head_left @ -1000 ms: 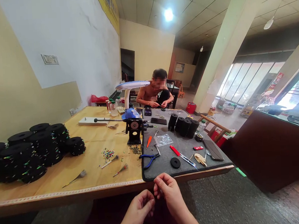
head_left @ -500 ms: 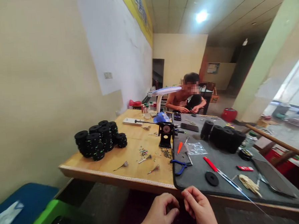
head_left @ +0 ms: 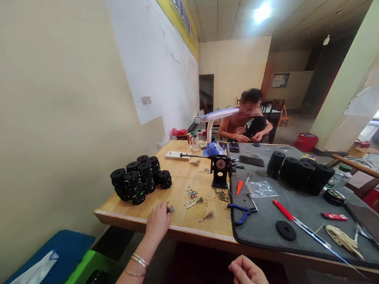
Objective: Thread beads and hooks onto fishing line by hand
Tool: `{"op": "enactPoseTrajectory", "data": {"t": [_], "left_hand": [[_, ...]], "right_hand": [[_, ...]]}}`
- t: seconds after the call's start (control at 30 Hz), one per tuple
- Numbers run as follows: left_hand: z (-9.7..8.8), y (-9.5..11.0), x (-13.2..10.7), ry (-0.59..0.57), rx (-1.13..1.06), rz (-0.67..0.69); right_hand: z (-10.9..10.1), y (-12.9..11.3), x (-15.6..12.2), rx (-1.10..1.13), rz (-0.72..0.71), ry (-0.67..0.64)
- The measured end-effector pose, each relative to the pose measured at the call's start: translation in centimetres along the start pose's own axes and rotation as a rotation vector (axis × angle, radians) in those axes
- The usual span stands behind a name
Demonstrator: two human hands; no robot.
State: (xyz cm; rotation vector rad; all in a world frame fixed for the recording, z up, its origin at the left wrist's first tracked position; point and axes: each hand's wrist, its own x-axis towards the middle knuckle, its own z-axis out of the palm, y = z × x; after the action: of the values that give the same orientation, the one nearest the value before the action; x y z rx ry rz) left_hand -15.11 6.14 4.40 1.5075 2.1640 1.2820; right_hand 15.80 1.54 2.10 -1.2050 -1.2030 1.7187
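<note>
My left hand [head_left: 158, 222] is over the front left of the wooden table, its fingers closed around a small bundle of fine wires [head_left: 170, 209] whose flared grey end shows. The rest of that bundle is hidden under the hand. Two similar wire bundles, one with a dark end [head_left: 195, 202] and one with a reddish end [head_left: 206, 217], lie to its right. My right hand [head_left: 249, 275] is held low in front of the table edge, thumb and fingers pinched together. Whatever may be between them is too small to make out.
Black foam spools [head_left: 133, 187] stand stacked at left. Coloured beads [head_left: 192, 193] lie near a black winding device [head_left: 220, 172]. The grey mat [head_left: 260, 223] carries blue pliers [head_left: 242, 211], a foam disc [head_left: 286, 230] and a red-handled tool [head_left: 283, 210]. A co-worker [head_left: 233, 129] sits opposite.
My left hand has moved from beside the right hand, out to the left, and closed on the wire bundle. My right hand stays low, still pinched. The view has shifted slightly.
</note>
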Motion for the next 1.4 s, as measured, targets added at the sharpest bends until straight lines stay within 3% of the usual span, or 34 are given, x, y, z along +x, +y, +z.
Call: {"op": "enactPoseTrajectory", "data": {"t": [0.13,0.23,0.27,0.33,0.43,0.5,0.7,0.97,1.13,1.27,1.4], "left_hand": [[0.3,0.6,-0.3,-0.091,-0.120,-0.038],[1.1,2.5,-3.9,-0.266,-0.315,-0.078],[1.5,3.4,-5.6,-0.420,-0.517,-0.172],[2.4,5.0,-9.2,-0.600,-0.811,-0.386],[3.8,6.9,-13.4,-0.709,-1.039,-0.614],[4.6,7.4,-15.0,-0.754,-1.097,-0.685],[6.2,7.7,-16.0,-0.814,-1.140,-0.705],[6.2,8.3,-16.2,-0.833,-0.973,-0.500],[6.2,8.5,-16.3,-0.781,-0.910,-0.438],[6.4,8.4,-16.4,-0.769,-0.939,-0.469],[6.5,8.0,-16.5,-0.759,-1.071,-0.626]], "right_hand": [[0.3,0.4,-0.2,-0.005,-0.007,0.010],[0.8,0.8,-0.5,0.010,-0.024,0.022],[1.0,0.8,-0.6,0.020,-0.037,0.028],[1.4,0.9,-0.8,0.040,-0.046,0.034],[1.8,1.0,-1.0,0.058,-0.012,0.036],[1.7,1.1,-1.1,0.067,0.008,0.030],[1.2,1.3,-1.1,0.087,0.006,0.028],[1.2,1.9,-1.0,0.055,-0.039,0.033],[1.2,1.9,-1.1,0.012,-0.076,0.046],[1.3,1.9,-1.0,-0.006,-0.072,0.064],[1.2,2.2,-0.8,-0.002,-0.026,0.087]]}}
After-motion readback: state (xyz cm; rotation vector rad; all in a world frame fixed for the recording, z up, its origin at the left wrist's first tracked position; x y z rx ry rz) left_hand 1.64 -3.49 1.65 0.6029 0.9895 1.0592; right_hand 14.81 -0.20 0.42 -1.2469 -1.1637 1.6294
